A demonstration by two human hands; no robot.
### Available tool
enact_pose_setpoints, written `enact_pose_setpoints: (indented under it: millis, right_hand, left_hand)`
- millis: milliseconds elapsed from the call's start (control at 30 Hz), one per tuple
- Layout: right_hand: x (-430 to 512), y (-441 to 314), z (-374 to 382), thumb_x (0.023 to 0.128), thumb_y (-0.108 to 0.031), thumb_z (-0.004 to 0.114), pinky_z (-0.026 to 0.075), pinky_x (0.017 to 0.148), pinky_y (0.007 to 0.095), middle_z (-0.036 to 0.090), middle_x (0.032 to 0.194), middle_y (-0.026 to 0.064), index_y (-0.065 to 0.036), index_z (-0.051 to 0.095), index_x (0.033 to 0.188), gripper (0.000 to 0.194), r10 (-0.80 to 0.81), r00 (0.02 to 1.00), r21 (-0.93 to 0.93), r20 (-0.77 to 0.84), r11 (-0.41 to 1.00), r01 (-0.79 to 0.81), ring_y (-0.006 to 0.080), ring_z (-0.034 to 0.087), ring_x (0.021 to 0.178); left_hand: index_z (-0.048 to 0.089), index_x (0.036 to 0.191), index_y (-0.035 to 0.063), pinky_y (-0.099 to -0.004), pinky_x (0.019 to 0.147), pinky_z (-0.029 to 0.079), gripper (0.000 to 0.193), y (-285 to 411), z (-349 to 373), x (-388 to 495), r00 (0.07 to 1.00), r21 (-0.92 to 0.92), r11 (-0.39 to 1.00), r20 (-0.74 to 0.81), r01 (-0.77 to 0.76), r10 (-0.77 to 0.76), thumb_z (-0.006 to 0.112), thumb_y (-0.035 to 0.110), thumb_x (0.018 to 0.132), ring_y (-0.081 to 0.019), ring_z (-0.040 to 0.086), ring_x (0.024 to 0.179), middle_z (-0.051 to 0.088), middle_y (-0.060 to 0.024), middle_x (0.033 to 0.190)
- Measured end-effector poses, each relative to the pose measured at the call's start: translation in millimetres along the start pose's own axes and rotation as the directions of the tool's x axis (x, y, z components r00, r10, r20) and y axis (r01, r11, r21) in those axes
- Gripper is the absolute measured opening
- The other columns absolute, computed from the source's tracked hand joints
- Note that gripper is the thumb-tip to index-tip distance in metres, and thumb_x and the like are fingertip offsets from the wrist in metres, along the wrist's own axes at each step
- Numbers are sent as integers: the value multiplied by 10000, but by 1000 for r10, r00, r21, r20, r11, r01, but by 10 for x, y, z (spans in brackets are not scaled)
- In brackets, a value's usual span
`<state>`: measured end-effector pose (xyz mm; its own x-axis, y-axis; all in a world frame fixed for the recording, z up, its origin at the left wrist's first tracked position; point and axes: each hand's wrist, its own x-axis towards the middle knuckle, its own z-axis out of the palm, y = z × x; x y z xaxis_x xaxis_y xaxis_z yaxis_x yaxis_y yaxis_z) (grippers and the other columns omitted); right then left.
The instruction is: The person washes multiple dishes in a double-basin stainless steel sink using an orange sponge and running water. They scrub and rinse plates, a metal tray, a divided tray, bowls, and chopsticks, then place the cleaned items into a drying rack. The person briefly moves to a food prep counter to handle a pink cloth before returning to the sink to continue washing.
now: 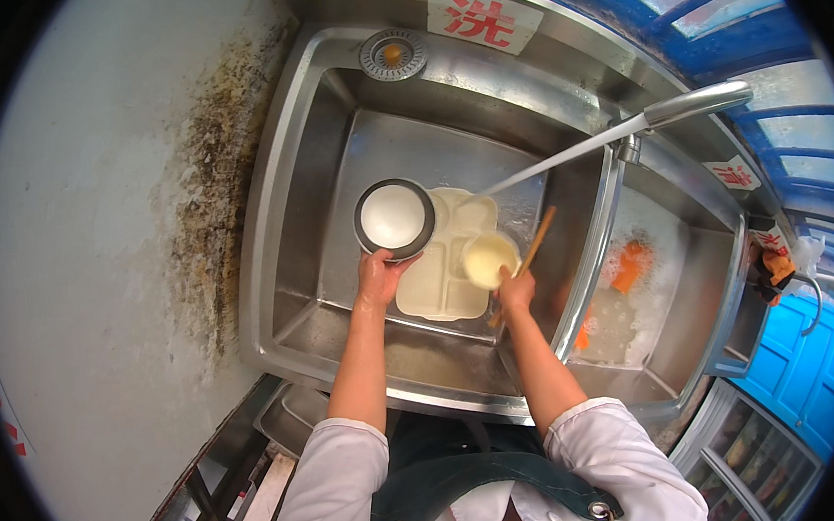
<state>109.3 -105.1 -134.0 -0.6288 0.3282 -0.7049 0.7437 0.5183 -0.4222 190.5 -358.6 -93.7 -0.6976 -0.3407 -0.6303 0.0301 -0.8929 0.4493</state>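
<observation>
Over the left basin of a stainless steel sink [374, 138], my left hand [381, 280] holds a white bowl with a dark rim [398, 215]. My right hand [516, 289] grips a cream-coloured small bowl [490, 259] along with wooden chopsticks [539, 235]. A cream compartment tray [429, 285] lies on the basin floor below both hands and is partly covered by the bowls. From the metal faucet [697, 103], a stream of water [561, 157] runs down onto the far part of the tray.
The metal divider [593, 264] separates my basin from a right basin with foamy water [617, 320] and orange objects [627, 269]. A drain strainer [392, 54] sits on the back ledge. A stained wall [134, 206] stands close on the left. Blue window bars [702, 3] rise behind.
</observation>
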Motion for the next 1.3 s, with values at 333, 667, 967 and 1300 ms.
enact_pose_setpoints:
  millis: [333, 667, 967, 1300]
  right_hand:
    - [12, -974, 271, 928, -141, 605, 333, 376, 254, 621, 747, 100, 33, 535, 1042, 220, -125, 938, 541, 324, 838, -75, 138, 536, 461]
    - [138, -1003, 251, 930, -163, 617, 278, 364, 208, 525, 658, 25, -26, 566, 869, 159, -224, 603, 465, 766, 840, -279, 61, 377, 416]
    - [-394, -1057, 109, 802, -222, 724, 482, 556, 365, 635, 723, 115, 39, 609, 993, 344, -527, 822, 6, 218, 843, 539, 219, 613, 598]
    - [-181, -842, 119, 789, -219, 673, 499, 824, 428, 659, 1031, 221, 1, 509, 1089, 407, -511, 817, 190, 266, 859, 475, 362, 657, 951]
  left_hand:
    - [353, 1375, 28, -654, 963, 490, 628, -29, -329, -214, 993, 80, 996, -109, -43, 51, 384, -126, 767, -452, 514, 1197, 463, -236, 1321]
    - [208, 1428, 171, -589, 904, 543, 761, -374, 53, -91, 992, 206, 978, -128, 20, 7, 417, -139, 766, -390, 504, 1227, 380, -150, 1394]
    - [222, 1438, 213, -599, 912, 519, 718, -651, 223, 13, 999, 181, 983, -11, 35, -34, 433, -101, 828, -351, 475, 1269, 379, -132, 1424]
    - [297, 1452, 165, -606, 986, 472, 686, -404, 232, -162, 922, 108, 968, 294, 229, -251, 540, -41, 844, -328, 467, 1278, 415, -114, 1410]
